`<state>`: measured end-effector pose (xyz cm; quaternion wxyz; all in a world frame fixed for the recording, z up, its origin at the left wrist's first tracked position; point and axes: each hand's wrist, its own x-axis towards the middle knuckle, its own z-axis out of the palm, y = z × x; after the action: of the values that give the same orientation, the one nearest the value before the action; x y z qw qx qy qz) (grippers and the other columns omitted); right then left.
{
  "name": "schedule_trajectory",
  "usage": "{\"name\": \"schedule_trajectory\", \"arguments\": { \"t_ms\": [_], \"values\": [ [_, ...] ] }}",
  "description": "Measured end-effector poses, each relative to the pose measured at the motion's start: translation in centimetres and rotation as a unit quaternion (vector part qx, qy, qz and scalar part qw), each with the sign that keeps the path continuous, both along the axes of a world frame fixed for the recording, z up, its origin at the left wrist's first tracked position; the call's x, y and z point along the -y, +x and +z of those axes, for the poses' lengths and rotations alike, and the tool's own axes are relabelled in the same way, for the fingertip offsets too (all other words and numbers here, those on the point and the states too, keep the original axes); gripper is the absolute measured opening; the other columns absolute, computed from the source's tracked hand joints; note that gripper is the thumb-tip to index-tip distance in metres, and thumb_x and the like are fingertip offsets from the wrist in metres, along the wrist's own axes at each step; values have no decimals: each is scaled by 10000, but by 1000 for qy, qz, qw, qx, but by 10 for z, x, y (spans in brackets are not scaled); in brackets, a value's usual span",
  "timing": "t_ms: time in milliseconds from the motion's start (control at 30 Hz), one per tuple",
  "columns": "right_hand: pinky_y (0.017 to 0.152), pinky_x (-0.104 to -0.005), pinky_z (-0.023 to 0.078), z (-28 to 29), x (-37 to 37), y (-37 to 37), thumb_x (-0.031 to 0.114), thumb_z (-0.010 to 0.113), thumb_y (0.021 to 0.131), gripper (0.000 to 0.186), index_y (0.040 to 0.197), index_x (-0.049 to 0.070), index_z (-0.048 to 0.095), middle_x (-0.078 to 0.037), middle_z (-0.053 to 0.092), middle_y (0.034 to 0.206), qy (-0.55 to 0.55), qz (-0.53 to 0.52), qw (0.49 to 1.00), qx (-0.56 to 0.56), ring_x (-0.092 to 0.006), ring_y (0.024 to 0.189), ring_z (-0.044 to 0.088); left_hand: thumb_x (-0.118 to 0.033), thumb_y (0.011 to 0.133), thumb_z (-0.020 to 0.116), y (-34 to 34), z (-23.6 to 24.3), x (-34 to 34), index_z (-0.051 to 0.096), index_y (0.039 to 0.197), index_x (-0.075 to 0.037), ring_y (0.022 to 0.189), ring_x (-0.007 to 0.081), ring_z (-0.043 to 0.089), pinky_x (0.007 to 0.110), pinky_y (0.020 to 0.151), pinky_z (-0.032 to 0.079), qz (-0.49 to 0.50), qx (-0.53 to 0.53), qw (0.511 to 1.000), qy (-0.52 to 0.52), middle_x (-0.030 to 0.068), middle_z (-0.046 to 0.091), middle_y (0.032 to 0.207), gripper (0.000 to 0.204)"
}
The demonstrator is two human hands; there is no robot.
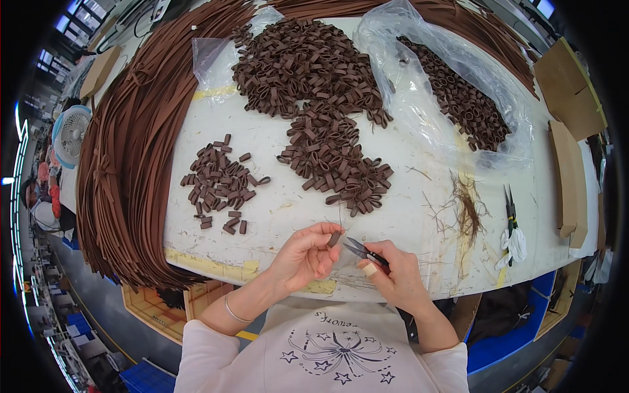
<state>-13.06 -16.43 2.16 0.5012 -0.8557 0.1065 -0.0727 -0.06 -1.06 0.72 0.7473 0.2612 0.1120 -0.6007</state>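
We work at the near edge of the desk (278, 219), about at its middle. Our left grip (306, 255) is narrow: the thumb and fingers pinch one small brown loop (335, 238), which is held above the desk near this edge. Our right grip (397, 270) is closed around dark snips (358, 248), with their points turned toward the loop and just beside it. A fine thread (340, 213) seems to stand up from the loop, but it is so thin that we cannot be sure where it is fixed.

The step in hand looks to us like trimming this thread. To do it well, we should keep the loop firm between the fingertips, with its thread end free, and lay the blades flat and close to the seam, so the cut is short but the strap is not nicked. We should also keep the left fingers behind the line of the blades.

Toward the left edge of the desk lies a small pile of loops (219, 183); a large heap (308, 75) reaches from the far edge to the middle. Thread scraps (467, 213) lie toward the right near corner.
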Motion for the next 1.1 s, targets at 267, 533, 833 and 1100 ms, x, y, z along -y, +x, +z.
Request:
{"name": "schedule_trajectory", "arguments": {
  "t_ms": [267, 533, 833, 1100],
  "values": [
    [435, -291, 407, -1, -2, 2, 197, 608, 789, 228, 937, 41, 533, -96, 540, 587, -19, -7, 1000, -7, -218, 459, 524, -58, 847, 409, -9, -4, -1, 439, 1042, 24, 425, 164, 511, 241, 392, 420, 18, -19, 999, -26, 160, 573, 701, 213],
    [426, -286, 405, 0, -2, 5, 193, 618, 778, 218, 916, 41, 544, -84, 547, 594, -33, -1, 999, -3, -206, 463, 528, -56, 839, 415, -14, -1, -1, 450, 1031, 19, 436, 140, 522, 226, 370, 409, 22, 30, 999, -1, 130, 582, 706, 209],
    [403, -277, 406, -3, -4, 10, 179, 621, 770, 213, 916, 39, 554, -61, 557, 601, -76, 1, 996, 40, -181, 448, 530, -43, 846, 405, -14, 4, 0, 475, 1003, 20, 422, 148, 498, 232, 385, 429, 33, 4, 999, 2, 135, 568, 681, 183],
    [390, -263, 397, -7, -5, 13, 174, 624, 769, 231, 937, 30, 559, -55, 550, 593, -135, 1, 987, 91, -172, 431, 515, -63, 866, 399, -14, 0, 0, 481, 1020, 11, 435, 157, 499, 237, 392, 420, 34, -41, 998, -33, 149, 561, 693, 189]
  ]
}}
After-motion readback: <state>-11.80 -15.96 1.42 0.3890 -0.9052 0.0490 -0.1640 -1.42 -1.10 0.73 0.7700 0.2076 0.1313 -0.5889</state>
